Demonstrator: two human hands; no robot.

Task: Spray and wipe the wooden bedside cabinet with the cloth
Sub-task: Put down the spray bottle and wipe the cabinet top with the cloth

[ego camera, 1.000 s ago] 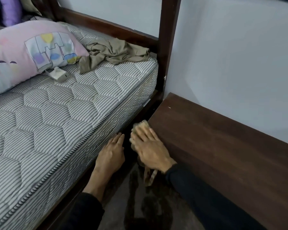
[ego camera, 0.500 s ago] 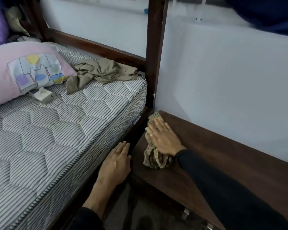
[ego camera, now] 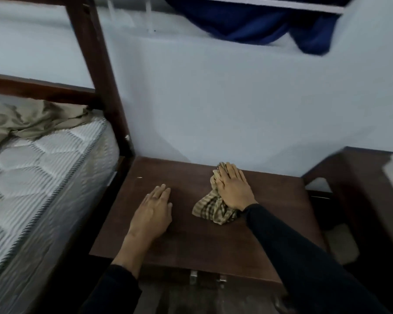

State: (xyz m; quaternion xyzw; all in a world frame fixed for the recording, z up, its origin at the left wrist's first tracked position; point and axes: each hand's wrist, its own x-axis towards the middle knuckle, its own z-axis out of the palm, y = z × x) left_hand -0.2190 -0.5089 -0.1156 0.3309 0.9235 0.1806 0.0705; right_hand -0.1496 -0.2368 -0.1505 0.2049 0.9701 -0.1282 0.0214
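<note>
Two hands lie on the wooden bedside cabinet (ego camera: 191,245). The right hand (ego camera: 233,189) presses flat, fingers straight and together, on the checked cloth (ego camera: 213,209), which is bunched on the far right part of the top, near the wall. The left hand (ego camera: 153,214) rests palm down with fingers straight on bare wood to the left, apart from the cloth. Wiping of the top looks under way, with the near and left stretches perhaps yet to be covered (no damp sheen shows to settle it). No spray bottle is in view, so whether spraying is done cannot be told. The cabinet's front is cut off but for two metal fittings (ego camera: 193,278) at the near edge, and the mattress (ego camera: 43,168) stands close on its left. Blur makes dust hard to judge.
</note>
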